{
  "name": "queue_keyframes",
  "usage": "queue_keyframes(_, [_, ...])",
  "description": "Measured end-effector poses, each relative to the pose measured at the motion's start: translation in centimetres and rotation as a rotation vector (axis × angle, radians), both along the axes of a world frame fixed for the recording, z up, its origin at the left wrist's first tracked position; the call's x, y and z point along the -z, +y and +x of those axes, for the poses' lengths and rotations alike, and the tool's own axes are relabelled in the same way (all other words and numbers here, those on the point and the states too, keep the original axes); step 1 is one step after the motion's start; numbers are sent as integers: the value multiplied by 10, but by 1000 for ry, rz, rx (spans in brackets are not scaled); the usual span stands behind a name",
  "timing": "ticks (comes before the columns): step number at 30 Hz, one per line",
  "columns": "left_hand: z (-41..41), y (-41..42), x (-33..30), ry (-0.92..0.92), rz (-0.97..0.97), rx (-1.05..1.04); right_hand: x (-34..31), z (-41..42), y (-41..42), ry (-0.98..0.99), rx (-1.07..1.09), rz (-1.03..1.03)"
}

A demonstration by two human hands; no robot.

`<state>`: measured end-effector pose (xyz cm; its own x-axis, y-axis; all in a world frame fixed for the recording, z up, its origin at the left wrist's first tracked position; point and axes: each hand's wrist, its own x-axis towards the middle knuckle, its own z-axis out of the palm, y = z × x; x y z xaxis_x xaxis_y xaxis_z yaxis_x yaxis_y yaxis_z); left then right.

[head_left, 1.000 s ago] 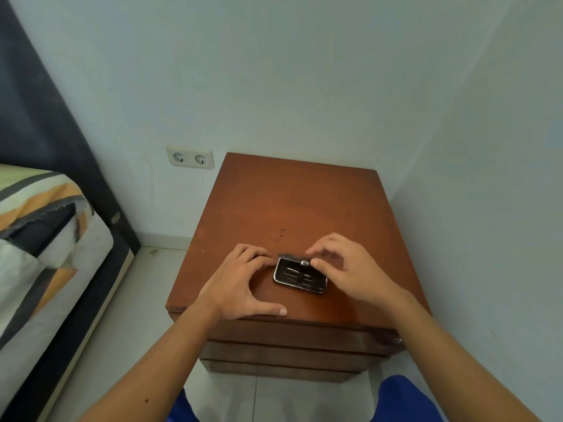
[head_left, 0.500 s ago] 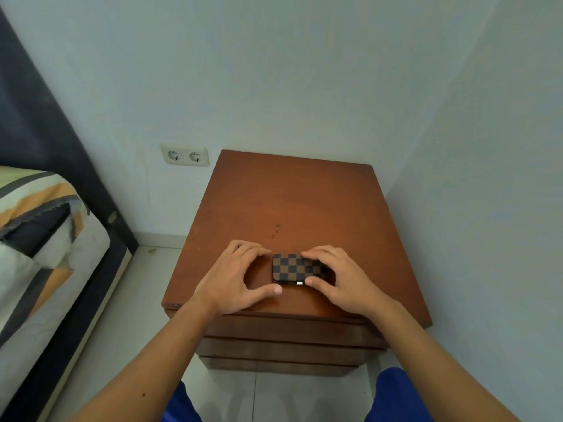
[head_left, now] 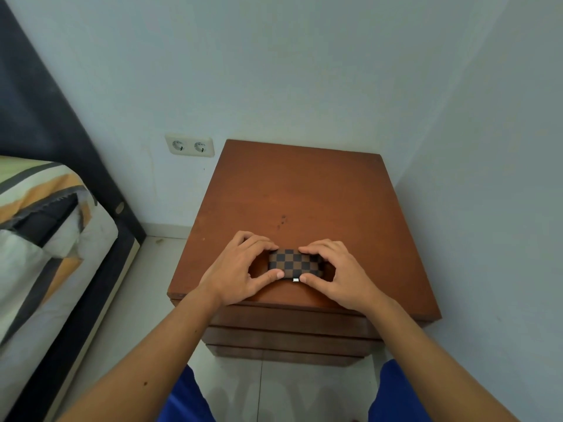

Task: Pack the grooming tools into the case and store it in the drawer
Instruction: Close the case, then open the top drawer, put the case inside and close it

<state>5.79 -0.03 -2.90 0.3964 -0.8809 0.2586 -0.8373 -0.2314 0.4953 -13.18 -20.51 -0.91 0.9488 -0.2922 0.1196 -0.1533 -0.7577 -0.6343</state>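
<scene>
Brown nightstand (head_left: 304, 190) stands in a pale corner; near its front edge lies the closed checkered case (head_left: 294, 262), pinched at its ends by left hand (head_left: 240, 269) and right hand (head_left: 341, 274).

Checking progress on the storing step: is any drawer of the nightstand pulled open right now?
No, the drawer fronts all sit flush, and the checkered case rests on the nightstand top between both hands.
</scene>
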Motion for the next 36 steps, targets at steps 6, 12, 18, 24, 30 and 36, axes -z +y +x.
queue_keyframes(6, [-2, 0, -7, -16, 50, -19, -3, -2, 5, 1, 3, -13])
queue_keyframes(12, [-17, 13, -13, -130, 77, -86, -3, -30, 17, -29, 134, 18])
queue_keyframes(18, [-21, 80, 8, -157, 4, -280, 3, -119, -3, -96, 448, -216])
queue_keyframes(24, [-44, 115, 17, 312, -153, -620, 29, -166, -6, -23, 758, 254])
queue_keyframes(30, [-59, 107, 10, 564, -226, -640, 37, -165, 4, -87, 794, 367])
queue_keyframes(36, [-76, 121, 9, 582, -172, -691, 39, -177, 14, -74, 794, 378])
